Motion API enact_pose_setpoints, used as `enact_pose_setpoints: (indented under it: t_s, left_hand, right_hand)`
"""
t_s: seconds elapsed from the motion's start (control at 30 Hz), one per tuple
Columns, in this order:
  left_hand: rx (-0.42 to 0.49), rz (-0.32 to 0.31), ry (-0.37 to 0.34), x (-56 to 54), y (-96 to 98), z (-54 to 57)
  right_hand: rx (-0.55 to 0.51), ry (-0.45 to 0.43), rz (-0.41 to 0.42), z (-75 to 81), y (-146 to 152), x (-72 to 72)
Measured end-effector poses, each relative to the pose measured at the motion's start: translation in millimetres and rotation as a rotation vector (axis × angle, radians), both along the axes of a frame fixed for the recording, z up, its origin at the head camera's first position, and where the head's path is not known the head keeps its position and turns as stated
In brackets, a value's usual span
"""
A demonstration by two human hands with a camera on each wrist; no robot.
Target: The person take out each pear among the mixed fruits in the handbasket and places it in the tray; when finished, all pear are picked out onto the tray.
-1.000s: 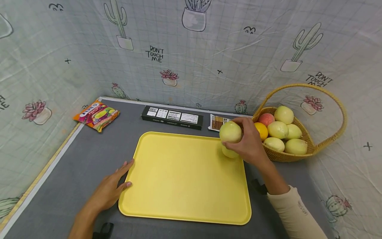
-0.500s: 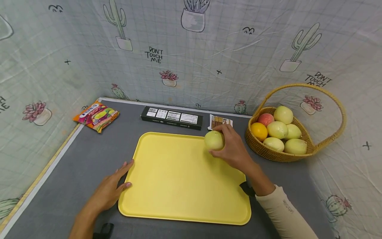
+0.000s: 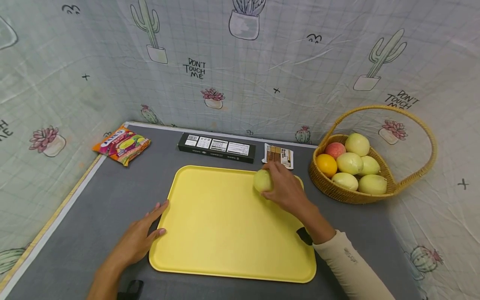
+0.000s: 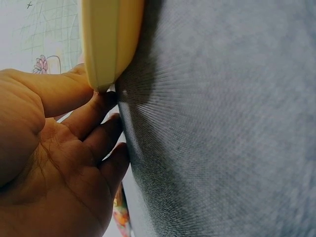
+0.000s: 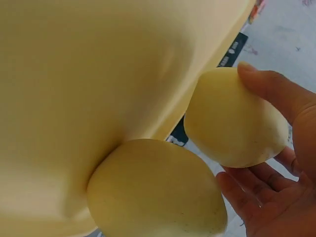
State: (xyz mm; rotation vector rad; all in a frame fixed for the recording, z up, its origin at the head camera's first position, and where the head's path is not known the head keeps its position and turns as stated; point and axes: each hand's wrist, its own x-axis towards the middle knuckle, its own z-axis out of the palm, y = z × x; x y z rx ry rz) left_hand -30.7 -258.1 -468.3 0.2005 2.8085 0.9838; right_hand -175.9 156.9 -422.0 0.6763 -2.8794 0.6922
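In the head view, my right hand (image 3: 286, 189) holds a pale yellow-green round fruit (image 3: 262, 180) over the back right part of the yellow tray (image 3: 232, 233). The right wrist view shows the held fruit (image 5: 234, 118) between thumb and fingers. A second such fruit (image 5: 158, 190) sits on the tray beside it, hidden behind my hand in the head view. My left hand (image 3: 135, 239) rests at the tray's left edge, fingers extended. In the left wrist view, the thumb (image 4: 59, 94) touches the tray's rim (image 4: 101, 54).
A wicker basket (image 3: 322, 181) with a tall handle holds an orange (image 3: 326, 165), a red fruit (image 3: 335, 150) and several yellow-green fruits. Behind the tray lie a long black box (image 3: 216, 147) and a small packet (image 3: 285, 156). A colourful snack bag (image 3: 123, 145) lies back left.
My right hand has carried the held fruit leftward and lower over the tray. The second fruit, seen below it at first, is now out of sight in the head view. The left hand stays put.
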Motion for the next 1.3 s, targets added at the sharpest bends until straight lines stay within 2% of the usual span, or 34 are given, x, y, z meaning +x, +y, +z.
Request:
enact_pose_setpoints:
  t_s: [0.27, 0.67, 0.8, 0.93, 1.07, 1.3]
  left_hand:
    - [0.004, -0.003, -0.005, -0.5, -0.2, 1.2]
    - [0.002, -0.004, 0.012, -1.6, 1.0, 3.3]
    - [-0.004, -0.007, 0.006, -1.3, 1.2, 3.2]
    - [0.000, -0.010, 0.005, -1.6, 1.1, 2.6]
    - [0.003, -0.010, 0.004, -1.6, 1.0, 2.6]
    - [0.002, -0.002, -0.016, -0.9, 1.7, 2.7]
  right_hand:
    - [0.078, 0.027, -0.014, -11.0, -1, -2.0]
    - [0.069, 0.018, -0.009, -10.5, 11, 0.5]
    - [0.033, 0.008, -0.004, -5.1, 16, 2.8]
    - [-0.016, 0.055, -0.015, 2.8, 24, 1.8]
    - [-0.029, 0.110, -0.065, 10.5, 38, -2.0]
    - [-0.114, 0.140, -0.150, 21.9, 70, -8.3]
